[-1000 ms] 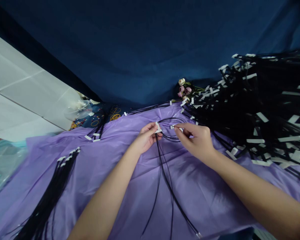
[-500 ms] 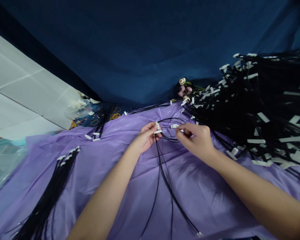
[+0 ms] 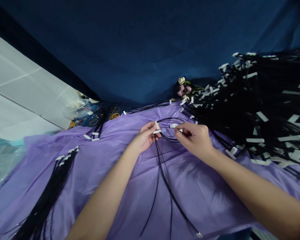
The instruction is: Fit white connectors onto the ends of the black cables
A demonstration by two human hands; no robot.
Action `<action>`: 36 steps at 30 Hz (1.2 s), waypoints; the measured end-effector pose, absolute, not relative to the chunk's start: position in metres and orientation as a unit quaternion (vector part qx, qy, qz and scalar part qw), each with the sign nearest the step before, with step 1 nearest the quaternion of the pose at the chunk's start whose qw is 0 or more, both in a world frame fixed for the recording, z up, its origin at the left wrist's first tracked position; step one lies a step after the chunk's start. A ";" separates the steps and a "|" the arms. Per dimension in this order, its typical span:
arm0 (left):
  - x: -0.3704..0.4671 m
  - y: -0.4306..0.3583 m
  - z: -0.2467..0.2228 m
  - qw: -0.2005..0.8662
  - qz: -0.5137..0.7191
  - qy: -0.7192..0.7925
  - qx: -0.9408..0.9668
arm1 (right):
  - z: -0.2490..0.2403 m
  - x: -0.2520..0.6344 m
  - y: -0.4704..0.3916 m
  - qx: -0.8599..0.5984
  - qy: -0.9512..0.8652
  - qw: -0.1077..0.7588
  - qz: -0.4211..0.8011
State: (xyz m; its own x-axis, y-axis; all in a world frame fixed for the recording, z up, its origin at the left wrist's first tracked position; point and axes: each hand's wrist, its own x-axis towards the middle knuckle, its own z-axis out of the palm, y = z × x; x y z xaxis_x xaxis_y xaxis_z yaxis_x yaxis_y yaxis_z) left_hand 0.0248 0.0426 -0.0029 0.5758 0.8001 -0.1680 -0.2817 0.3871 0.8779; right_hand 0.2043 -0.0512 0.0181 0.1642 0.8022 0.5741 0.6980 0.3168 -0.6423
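My left hand point(image 3: 147, 136) pinches white connectors point(image 3: 157, 131) at one side of a looped black cable point(image 3: 170, 119). Its fingers are closed on them. Just to the right, my right hand point(image 3: 190, 133) has thumb and forefinger pressed together at a small white connector point(image 3: 173, 126) on the same loop. Several long black wires point(image 3: 168, 185) hang from the left hand down over the purple cloth point(image 3: 202, 196), with small light tips at the lower end.
A large heap of black cables with white tags point(image 3: 255, 140) fills the right side. At the left lies a black cable bundle point(image 3: 53, 190). Artificial flowers point(image 3: 181, 89), yellow rings point(image 3: 114, 115) and a clear bowl point(image 3: 77, 108) sit at the back, before a dark blue curtain point(image 3: 140, 50).
The whole view has shifted very slightly. Both hands keep nearly the same pose and grip on the cable.
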 end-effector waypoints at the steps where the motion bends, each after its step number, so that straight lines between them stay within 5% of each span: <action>1: 0.025 0.043 -0.003 0.776 0.349 0.301 0.429 | 0.018 0.204 -0.051 -0.583 -0.645 0.491 0.054; 36: 0.023 0.042 -0.001 0.794 0.336 0.288 0.417 | 0.016 0.205 -0.052 -0.564 -0.658 0.496 0.046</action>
